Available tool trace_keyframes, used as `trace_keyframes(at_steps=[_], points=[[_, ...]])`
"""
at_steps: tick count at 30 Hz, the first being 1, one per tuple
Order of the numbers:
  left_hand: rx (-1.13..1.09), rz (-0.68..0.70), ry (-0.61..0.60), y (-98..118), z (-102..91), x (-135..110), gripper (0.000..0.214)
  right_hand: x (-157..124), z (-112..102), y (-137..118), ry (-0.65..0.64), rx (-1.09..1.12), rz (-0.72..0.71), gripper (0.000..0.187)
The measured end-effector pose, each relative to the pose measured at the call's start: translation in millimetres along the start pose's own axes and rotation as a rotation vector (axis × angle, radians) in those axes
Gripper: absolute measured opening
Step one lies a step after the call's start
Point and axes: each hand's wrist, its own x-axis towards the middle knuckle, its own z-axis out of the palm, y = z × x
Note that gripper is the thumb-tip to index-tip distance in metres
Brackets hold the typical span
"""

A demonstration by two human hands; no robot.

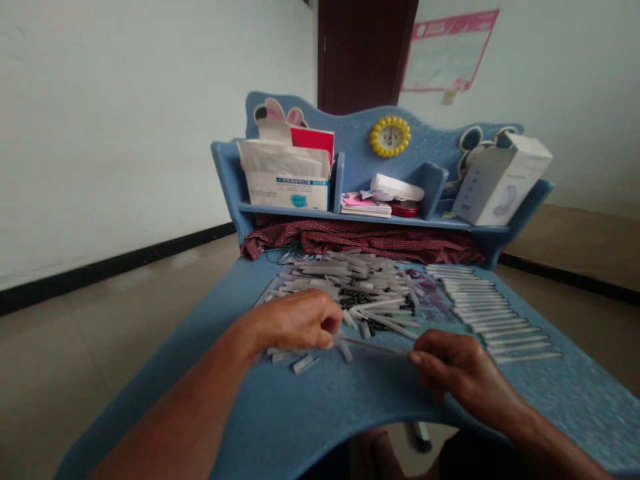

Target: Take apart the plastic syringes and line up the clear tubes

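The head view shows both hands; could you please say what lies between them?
In the head view, a thin translucent rod spans from the left hand to the right hand, with a pale piece near its left end.

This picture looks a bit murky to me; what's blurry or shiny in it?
Head view: dim overall, darker toward the corners; the thin clear tube between the left hand and right hand looks faint and soft-edged; lettering on the wall poster is too soft to read; pale reflections on the floor at left.
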Motion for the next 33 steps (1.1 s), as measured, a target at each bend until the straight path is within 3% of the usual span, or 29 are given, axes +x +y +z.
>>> trace_keyframes(at_steps=[4, 11, 16, 20, 25, 28, 33], points=[[-0.386, -0.008, -0.008, -3.9, -9.4, -1.5, 0.009, 0.6, -5.7, 0.1, 0.015, 0.177, -0.014, 0.033], [-0.732, 0.004, 0.257, -5.2, 0.7, 11.5, 0.022, -0.7, 1.4, -3.8, -0.054, 0.282, -0.038, 0.035], [-0.869, 0.045, 0.345, -6.4, 8.1, 16.7, 0.019, -3.0, 12.9, 0.9, 0.058, 0.051, -0.200, 0.033], [-0.905, 0.071, 0.319, -2.6, 7.1, 12.5, 0.019, -4.7, 13.5, 1.4, 0.232, -0.289, -0.484, 0.025], [-0.834, 0.046, 0.300, 2.5, 9.1, 11.8, 0.021, -4.7, 12.5, 2.6, 0.345, -0.437, -0.700, 0.019], [-0.807, 0.010, 0.314, 4.1, 11.8, 14.0, 0.022, -4.1, 13.9, 7.5, 0.312, -0.447, -0.653, 0.017], [-0.759, -0.020, 0.339, 6.1, 14.8, 19.4, 0.023, 0.3, 8.3, 9.2, 0.185, -0.447, -0.454, 0.016]])
